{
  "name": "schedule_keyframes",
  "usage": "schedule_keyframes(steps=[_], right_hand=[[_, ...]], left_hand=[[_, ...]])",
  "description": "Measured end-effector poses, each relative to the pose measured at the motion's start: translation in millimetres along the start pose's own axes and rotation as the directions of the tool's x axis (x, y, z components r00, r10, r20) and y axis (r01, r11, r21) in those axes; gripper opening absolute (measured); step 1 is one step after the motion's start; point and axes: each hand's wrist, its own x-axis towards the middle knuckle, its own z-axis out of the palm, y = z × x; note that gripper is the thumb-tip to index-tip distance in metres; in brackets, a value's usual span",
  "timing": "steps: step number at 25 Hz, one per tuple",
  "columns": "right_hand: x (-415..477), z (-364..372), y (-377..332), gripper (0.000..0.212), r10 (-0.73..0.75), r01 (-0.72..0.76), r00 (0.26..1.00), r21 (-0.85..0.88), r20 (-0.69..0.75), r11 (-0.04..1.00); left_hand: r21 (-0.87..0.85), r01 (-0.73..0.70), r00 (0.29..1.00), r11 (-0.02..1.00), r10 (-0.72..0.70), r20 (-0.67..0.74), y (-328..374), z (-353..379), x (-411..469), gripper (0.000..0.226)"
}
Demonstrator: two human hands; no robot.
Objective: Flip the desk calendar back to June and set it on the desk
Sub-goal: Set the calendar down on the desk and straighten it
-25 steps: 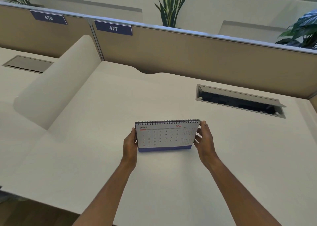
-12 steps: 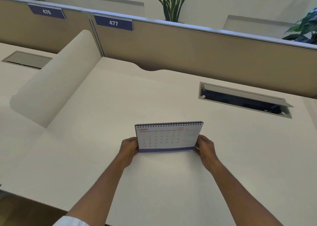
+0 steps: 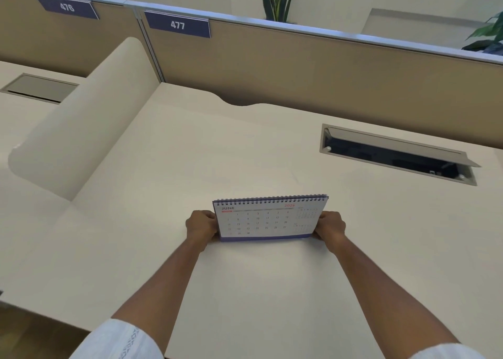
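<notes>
Calendar [image 3: 268, 221] stood mid-frame on the counter [image 3: 190, 151], showing June. Left hand [image 3: 202, 225] and right hand [image 3: 330, 225] were closed around its sides.

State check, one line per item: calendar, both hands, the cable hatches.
desk calendar: upright, June page showing, base at the desk surface, gripped at both side edges
left hand: grip closed on the calendar's left edge
right hand: grip closed on the calendar's right edge
right cable hatch: flap open, dark cavity visible
left cable hatch: flap nearly flush, thin gap along its front edge
</notes>
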Motion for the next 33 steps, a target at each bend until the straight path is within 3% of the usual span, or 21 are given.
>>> schedule_keyframes(steps=[3,6,9,17,21,24,27,30,33], right_hand=[[1.9,2.9,-3.2,0.025,-0.019,0.018,1.0,-0.059,-0.022,0.998],[4.1,1.4,-5.5,0.018,-0.02,0.02,1.0,-0.083,-0.001,0.996],[6.4,0.1,-5.1,0.008,-0.008,0.009,1.0,-0.069,0.016,0.998],[6.4,1.8,0.8,0.013,-0.068,0.069,0.998,-0.11,0.017,0.991],[5.7,0.9,8.5,0.016,-0.053,0.054,0.998,-0.012,0.035,0.998],[0.0,-3.7,19.7,0.019,-0.078,0.052,0.99,0.204,0.118,0.977],[-14.5,-8.7,35.3,0.024,-0.193,0.122,0.97,0.389,0.149,0.913],[-26.8,-7.3,51.6,0.037,-0.341,0.293,0.933,0.301,0.117,0.907],[-31.9,-2.9,57.1,0.037,-0.438,0.411,0.894,0.212,0.098,0.887]], left_hand=[[0.066,-0.038,0.999,0.997,0.038,0.012,-0.1,-0.7,2.4,0.016],[0.12,-0.068,0.997,0.99,0.066,0.027,0.0,1.3,3.9,0.024],[0.105,-0.055,0.998,0.993,0.051,0.038,-2.5,1.6,7.7,0.011],[0.06,-0.076,0.997,0.995,0.076,0.003,-8.7,3.1,5.8,0.018],[0.003,-0.091,0.996,0.996,0.091,-0.013,-12.4,5.1,4.3,0.024],[-0.079,-0.076,0.996,0.994,0.079,0.032,-18.7,3.0,5.2,0.025],[-0.203,-0.061,0.986,0.977,0.09,0.14,-32.2,-3.0,3.8,0.025],[-0.25,-0.164,0.963,0.954,0.209,0.167,-49.1,-7.8,-10.0,0.035],[-0.14,-0.389,0.902,0.91,0.408,0.144,-64.3,-8.5,-25.3,0.04]])
